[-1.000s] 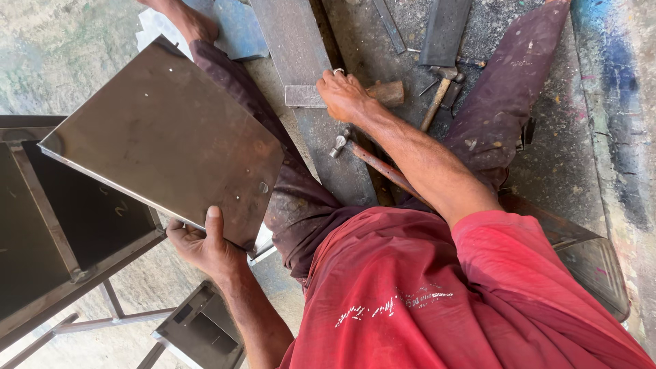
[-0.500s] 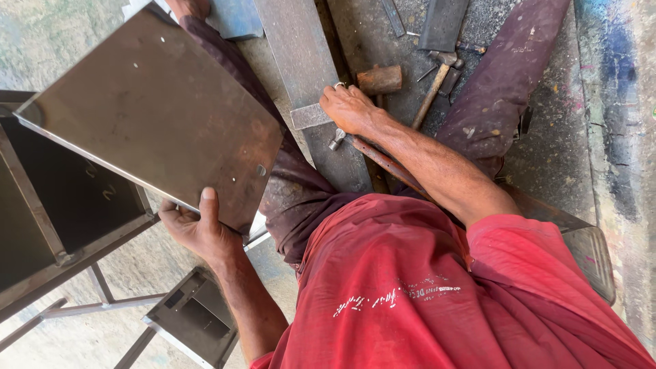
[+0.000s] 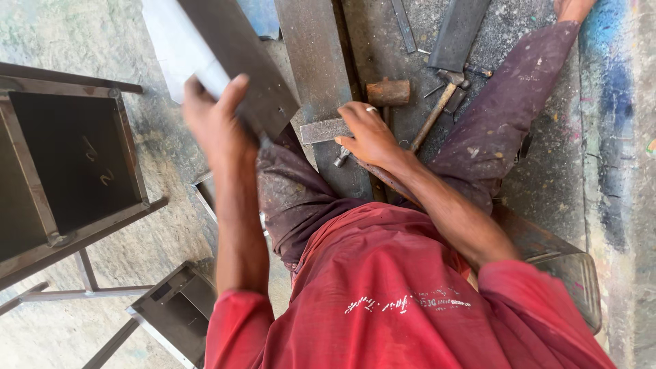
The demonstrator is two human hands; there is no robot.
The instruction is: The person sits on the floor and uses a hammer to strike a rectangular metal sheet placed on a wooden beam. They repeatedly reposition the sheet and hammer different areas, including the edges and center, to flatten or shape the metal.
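The left hand (image 3: pixel 215 123) is clamped on the edge of a flat dark steel sheet (image 3: pixel 239 58), lifted and tilted over the lap. The right hand (image 3: pixel 369 133) presses, fingers curled, on a short grey steel strip (image 3: pixel 324 130) lying across a long steel bar (image 3: pixel 321 89). Beyond lies a wooden-handled hammer (image 3: pixel 424 113). Handling looks mid-way; setting the sheet down calls for a steady grip.
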